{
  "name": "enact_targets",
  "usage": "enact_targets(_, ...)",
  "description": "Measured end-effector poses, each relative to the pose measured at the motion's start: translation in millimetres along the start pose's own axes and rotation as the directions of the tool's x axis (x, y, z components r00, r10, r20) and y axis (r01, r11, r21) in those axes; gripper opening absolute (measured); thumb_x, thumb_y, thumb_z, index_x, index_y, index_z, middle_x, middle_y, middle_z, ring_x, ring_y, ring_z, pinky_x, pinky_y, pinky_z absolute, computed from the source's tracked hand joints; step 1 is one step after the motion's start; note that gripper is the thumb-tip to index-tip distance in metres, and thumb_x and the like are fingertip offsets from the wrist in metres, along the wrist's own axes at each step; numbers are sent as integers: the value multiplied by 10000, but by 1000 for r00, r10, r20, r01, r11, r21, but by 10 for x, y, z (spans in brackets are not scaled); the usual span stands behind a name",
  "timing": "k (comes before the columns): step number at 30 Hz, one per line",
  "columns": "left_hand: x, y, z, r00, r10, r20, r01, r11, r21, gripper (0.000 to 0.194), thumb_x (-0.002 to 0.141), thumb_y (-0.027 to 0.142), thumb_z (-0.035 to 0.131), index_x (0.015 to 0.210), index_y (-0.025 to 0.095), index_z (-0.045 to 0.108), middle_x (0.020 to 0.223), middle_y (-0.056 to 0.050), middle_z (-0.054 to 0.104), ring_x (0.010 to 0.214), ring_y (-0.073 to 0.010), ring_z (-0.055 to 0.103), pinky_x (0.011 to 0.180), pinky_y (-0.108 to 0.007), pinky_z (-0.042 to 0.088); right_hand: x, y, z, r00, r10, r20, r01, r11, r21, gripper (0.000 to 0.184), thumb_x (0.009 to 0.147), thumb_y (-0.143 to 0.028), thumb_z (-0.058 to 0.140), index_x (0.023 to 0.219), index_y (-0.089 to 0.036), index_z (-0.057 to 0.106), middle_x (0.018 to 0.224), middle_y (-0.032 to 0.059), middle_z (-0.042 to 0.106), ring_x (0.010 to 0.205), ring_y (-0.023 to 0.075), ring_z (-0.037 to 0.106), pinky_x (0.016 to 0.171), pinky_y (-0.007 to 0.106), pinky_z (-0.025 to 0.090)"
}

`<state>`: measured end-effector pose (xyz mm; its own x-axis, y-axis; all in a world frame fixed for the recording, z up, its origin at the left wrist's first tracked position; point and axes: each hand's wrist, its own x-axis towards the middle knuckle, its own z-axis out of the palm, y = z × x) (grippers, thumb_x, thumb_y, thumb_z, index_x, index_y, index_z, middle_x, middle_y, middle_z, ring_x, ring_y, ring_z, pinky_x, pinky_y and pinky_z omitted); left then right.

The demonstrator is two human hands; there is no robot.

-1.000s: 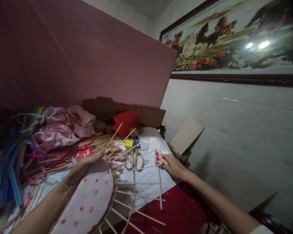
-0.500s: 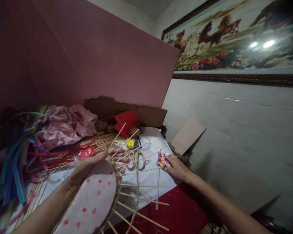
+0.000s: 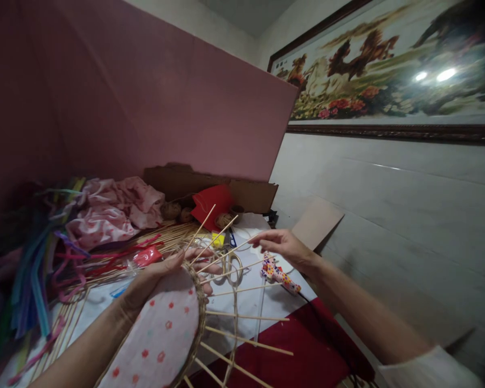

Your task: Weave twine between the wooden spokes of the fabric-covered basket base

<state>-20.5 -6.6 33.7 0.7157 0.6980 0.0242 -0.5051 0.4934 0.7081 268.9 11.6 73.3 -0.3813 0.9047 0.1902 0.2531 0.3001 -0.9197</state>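
My left hand (image 3: 173, 272) grips the upper rim of an oval woven piece with a cloth panel (image 3: 161, 328), white-pink with red prints. Thin wooden sticks (image 3: 248, 340) fan out from its braided edge, and a strand of twine (image 3: 235, 307) crosses them. My right hand (image 3: 281, 245) is raised beside the upper sticks, fingertips drawn together at one stick's tip; whether they pinch the stick or something finer is unclear. Below that hand, a flower-patterned glue gun (image 3: 281, 276) with a dark cord lies on the table. Scissors (image 3: 232, 269) lie behind the sticks.
Pink patterned cloth (image 3: 109, 210), colored fuzzy strips (image 3: 32, 280) and a red packet (image 3: 146, 257) lie to the left. Red sheet material (image 3: 214, 202) and a twine ball (image 3: 224, 220) sit at the back before cardboard (image 3: 250, 196). A red cloth (image 3: 283, 345) covers the near edge.
My right hand has let go of the glue gun, leaving it on the table, and has moved up and left to the stick tips. The woven piece has shifted slightly right and down in view.
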Motion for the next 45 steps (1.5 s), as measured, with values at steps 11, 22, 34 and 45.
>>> enact_targets(11,-70,30,184,1000,-4,31,3,1000,8,407,808,359,520,1175,188,570,979,-126,683,762,-270,669,760,-419,495,205,-17,529,875,-6,484,-222,884,412,504,582,-316,795,1025,-175,600,840,21,619,614,91,537,541,204,415)
enact_targets(22,-55,23,161,999,-9,38,11,999,-34,419,828,330,491,1233,226,518,951,-102,698,754,-274,668,755,-433,497,174,16,366,856,-32,515,-187,911,368,320,676,-358,732,835,-94,646,685,25,610,483,60,464,422,181,346)
enact_targets(34,-46,7,125,998,-1,57,5,997,-81,436,844,307,458,1256,166,488,963,-145,682,738,-277,669,729,-441,499,192,109,438,946,-127,297,-53,844,533,213,607,-227,790,701,-125,628,663,-4,591,523,63,491,452,169,363)
enact_targets(45,-8,-29,28,999,-12,44,15,998,-61,469,822,325,495,1264,173,473,975,-149,676,735,-278,664,687,-424,503,132,166,726,986,-68,150,-47,758,651,236,595,-275,791,640,-156,592,600,-34,521,486,66,437,402,173,323)
